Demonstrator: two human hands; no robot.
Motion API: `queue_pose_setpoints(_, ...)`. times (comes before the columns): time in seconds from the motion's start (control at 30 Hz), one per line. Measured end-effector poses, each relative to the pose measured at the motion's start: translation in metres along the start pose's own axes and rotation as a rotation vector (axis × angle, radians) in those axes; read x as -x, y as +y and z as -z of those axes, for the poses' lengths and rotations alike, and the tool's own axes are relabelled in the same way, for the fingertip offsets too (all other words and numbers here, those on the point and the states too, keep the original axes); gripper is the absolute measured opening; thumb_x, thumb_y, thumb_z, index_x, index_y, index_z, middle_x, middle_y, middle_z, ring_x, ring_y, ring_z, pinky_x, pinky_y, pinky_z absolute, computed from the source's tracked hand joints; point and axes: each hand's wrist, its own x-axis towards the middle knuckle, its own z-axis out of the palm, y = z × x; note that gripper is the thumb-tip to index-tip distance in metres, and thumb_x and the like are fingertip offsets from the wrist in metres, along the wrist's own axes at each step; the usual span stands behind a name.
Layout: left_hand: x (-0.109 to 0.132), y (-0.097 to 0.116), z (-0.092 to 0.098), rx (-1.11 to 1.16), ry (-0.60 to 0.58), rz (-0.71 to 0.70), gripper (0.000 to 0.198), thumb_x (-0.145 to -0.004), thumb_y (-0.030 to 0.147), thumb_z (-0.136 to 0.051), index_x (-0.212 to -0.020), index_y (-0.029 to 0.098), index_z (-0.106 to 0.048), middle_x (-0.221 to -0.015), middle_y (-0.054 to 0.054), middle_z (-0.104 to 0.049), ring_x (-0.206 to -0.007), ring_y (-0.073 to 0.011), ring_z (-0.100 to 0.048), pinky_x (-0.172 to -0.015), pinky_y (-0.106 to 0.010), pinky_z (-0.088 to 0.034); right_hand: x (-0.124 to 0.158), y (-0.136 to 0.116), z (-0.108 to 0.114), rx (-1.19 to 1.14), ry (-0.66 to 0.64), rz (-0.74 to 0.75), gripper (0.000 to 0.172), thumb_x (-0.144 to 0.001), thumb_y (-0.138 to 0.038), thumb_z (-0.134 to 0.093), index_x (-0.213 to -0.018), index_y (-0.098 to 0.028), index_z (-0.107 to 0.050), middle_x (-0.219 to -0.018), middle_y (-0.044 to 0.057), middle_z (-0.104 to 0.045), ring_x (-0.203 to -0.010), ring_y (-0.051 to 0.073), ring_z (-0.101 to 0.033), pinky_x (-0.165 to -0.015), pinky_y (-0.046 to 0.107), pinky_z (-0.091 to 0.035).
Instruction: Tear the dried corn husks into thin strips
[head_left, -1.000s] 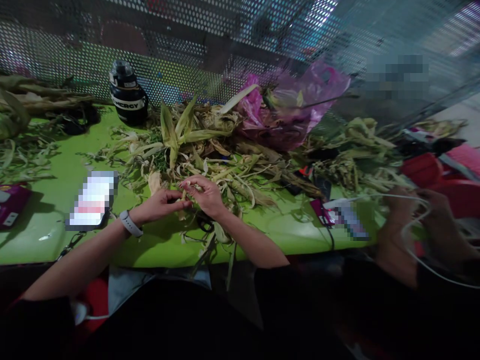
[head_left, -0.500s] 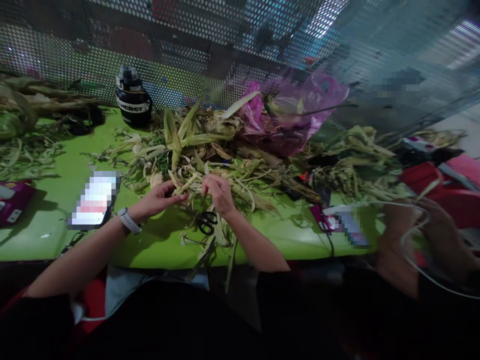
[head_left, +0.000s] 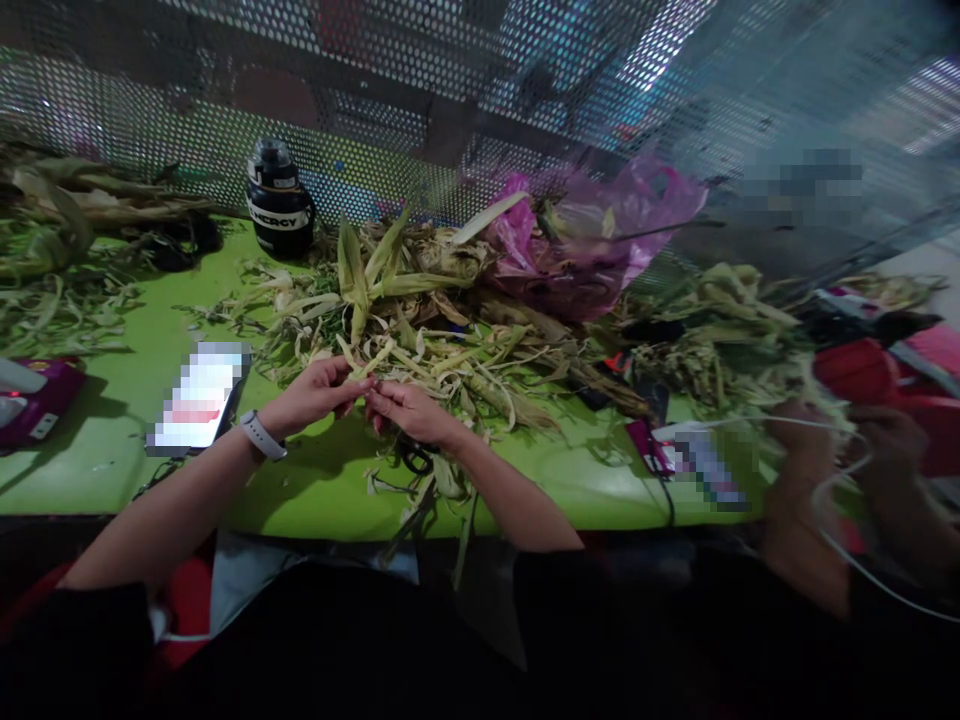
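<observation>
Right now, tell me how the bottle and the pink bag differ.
The bottle is mostly black, while the pink bag is see-through. The bottle stands upright and firm; the pink bag is crumpled. The bottle looks much narrower than the pink bag. Both are toward the far side of the table, near the perforated screen.

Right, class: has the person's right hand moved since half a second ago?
Yes: judged against the black drink bottle, the right hand has shifted left, close up to the left hand.

The right hand partly hides the black loops beside it.
</observation>
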Motion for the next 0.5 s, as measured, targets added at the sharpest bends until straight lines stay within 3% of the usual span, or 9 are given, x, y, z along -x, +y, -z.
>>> queue_pose_setpoints(0.5, 0.0002, -0.0025, 0.0053, -0.019, 0.094, 0.043, 0.031, -0.083, 0.045, -0.062, -0.09, 0.015, -0.061, -0.053, 0.005, -0.047, -0.041, -0.0048, -0.036, -0.038, -0.017, -0.024, 0.0007, -0.0037, 0.0007, 0.036, -0.027, -0.005, 0.044, -0.089, -0.059, -0.045, -0.075, -0.018, -0.053, -0.057, -0.004, -0.056, -0.054, 0.01, -0.056, -0.058, 0.022, -0.042)
